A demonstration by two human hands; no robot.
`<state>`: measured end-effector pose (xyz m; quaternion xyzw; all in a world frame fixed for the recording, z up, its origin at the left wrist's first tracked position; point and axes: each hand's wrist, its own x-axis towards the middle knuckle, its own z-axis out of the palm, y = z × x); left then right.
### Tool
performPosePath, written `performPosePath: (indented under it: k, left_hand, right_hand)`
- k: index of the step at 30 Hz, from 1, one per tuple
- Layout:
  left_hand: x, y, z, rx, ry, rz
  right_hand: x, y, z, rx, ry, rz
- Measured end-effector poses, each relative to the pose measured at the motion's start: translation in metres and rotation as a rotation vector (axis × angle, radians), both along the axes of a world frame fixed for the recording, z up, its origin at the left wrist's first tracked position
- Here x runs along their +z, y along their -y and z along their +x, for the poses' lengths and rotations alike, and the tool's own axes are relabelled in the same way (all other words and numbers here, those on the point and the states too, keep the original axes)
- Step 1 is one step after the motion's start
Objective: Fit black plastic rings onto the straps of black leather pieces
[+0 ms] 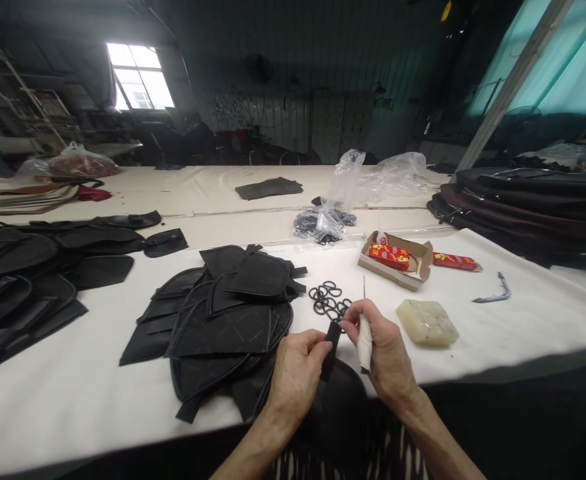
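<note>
My left hand (297,373) is closed, pinching a short black strap (331,351) between thumb and fingers. My right hand (385,350) is closed around an awl (365,347) with a white wrapped handle, its thin metal point upward. The right thumb and forefinger meet at the strap's top end; whether they also grip a ring there I cannot tell. Just beyond lie several black D-rings (327,291) in a loose heap. Below the strap hangs a rounded black piece (343,407), partly over my lap. Left of my hands is a pile of black bag pieces (240,327) with strap ends sticking out.
A yellowish translucent block (427,323) lies right of my right hand. Behind it are a cardboard box (397,277) with red packets and a bent metal tool (497,292). A plastic bag (317,223) of rings, more black pieces (17,273) and stacked dark items (533,213) surround this.
</note>
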<state>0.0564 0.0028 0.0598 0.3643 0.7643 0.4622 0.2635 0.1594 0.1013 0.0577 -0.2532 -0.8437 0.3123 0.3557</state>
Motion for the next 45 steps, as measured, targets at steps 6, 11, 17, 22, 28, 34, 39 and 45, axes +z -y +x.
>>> performPosePath:
  k: [6,11,17,22,28,34,39,45]
  left_hand:
    - [-0.005,0.000,-0.004,-0.023,0.002,0.002]
    - [-0.009,0.000,-0.007,-0.046,0.044,0.020]
    - [-0.008,0.000,-0.005,-0.035,0.127,0.005]
    - [-0.008,0.001,-0.004,-0.011,0.227,-0.001]
    - [-0.010,0.003,0.000,0.052,0.404,0.159]
    - [-0.008,0.006,0.004,0.043,0.528,0.215]
    - [-0.003,0.007,0.006,0.121,0.566,0.211]
    - [-0.005,0.007,0.009,0.086,0.526,0.198]
  right_hand:
    - [-0.007,0.007,-0.002,0.057,-0.051,0.268]
    - [-0.007,0.008,-0.001,0.143,-0.079,0.559]
    - [-0.009,0.010,-0.002,0.164,-0.070,0.680]
    - [-0.016,0.017,-0.003,0.148,-0.064,0.576]
    - [-0.016,0.024,0.000,0.155,-0.039,0.444]
    - [-0.015,0.029,0.006,0.166,-0.027,0.281]
    - [-0.018,0.032,0.009,-0.056,-0.052,-0.078]
    - [-0.010,0.034,0.008,-0.008,-0.106,-0.447]
